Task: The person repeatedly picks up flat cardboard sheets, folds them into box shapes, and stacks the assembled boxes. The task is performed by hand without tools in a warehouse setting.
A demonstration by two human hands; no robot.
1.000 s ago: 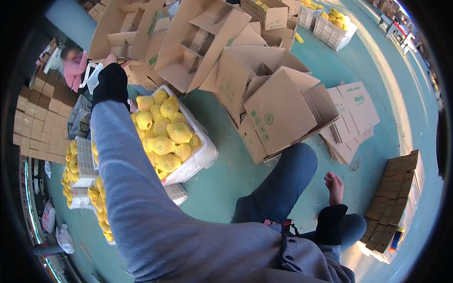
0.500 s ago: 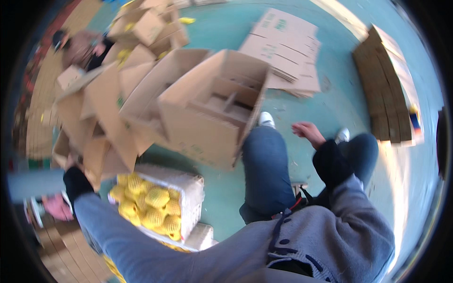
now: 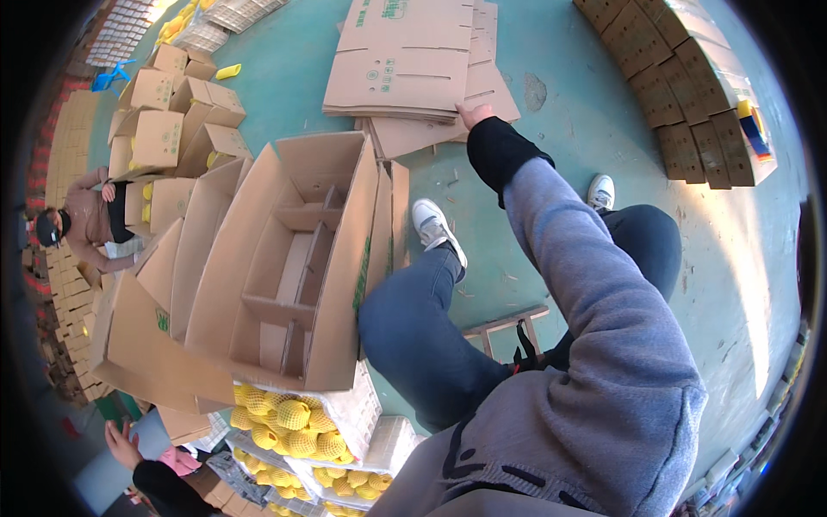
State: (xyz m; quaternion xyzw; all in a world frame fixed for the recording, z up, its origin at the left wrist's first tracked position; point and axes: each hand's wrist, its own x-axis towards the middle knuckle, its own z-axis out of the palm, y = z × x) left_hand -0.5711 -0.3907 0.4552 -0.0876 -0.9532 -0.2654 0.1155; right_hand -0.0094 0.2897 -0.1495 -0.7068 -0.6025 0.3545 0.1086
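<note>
My right hand (image 3: pixel 475 115) is at the near right corner of a stack of flattened cartons (image 3: pixel 405 65), its fingers closed on the corner edge. My left hand (image 3: pixel 123 445) is at the lower left, fingers apart and holding nothing, beside a carton flap. Between my arms stands an open carton (image 3: pixel 211 302) with cardboard dividers (image 3: pixel 303 267) inside. More opened cartons (image 3: pixel 194 250) lean against its left side. Below it, a white crate (image 3: pixel 366 414) holds round fruit (image 3: pixel 293 415) in yellow foam nets.
A co-worker (image 3: pixel 86 220) is at the far left, near several cartons (image 3: pixel 159 138) with yellow-netted fruit. At the right stands a long row of bundled folded cartons (image 3: pixel 680 95), with a blue, yellow and red object (image 3: pixel 752 129) on its end. A low wooden stool (image 3: pixel 508 327) is beneath me.
My right hand has reached forward from above my knee to the flattened cartons. My left hand has come away from the leaning cartons and opened. The view has shifted.
</note>
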